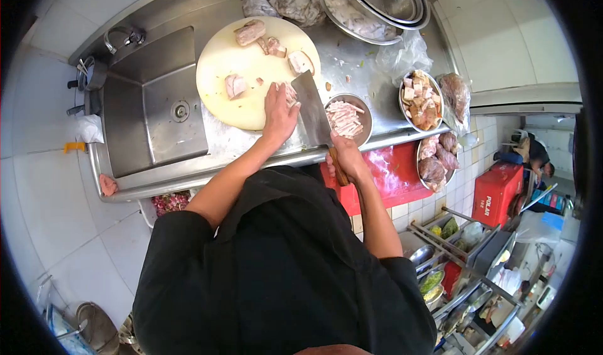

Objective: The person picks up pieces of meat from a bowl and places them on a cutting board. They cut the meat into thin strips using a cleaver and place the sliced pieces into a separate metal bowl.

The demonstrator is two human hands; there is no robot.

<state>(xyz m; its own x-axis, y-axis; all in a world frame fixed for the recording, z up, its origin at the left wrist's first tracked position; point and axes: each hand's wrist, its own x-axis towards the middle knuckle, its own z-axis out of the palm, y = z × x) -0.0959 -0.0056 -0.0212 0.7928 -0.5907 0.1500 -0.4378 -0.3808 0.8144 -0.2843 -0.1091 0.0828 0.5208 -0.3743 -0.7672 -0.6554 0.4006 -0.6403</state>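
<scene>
My right hand [348,156] is wrapped around the wooden handle of a wide cleaver [311,107]. Its broad blade stands at the right edge of a round white cutting board [217,57]. Right beside the blade, my left hand [281,113] presses its fingers onto cut pork [290,95], partly hidden under them. Elsewhere on the board lie a pork chunk [235,86], a larger piece [250,33] and a block with a pale rind [300,62]. A metal bowl of pork strips [344,119] sits just right of the cleaver.
A steel sink [157,97] is on the left. On the right stand a bowl of pork cubes [421,101] and, lower, a bowl of large meat pieces [437,160]. Stacked metal basins [389,0] are at the back. A person [537,151] is far right, near a red cooler [496,195].
</scene>
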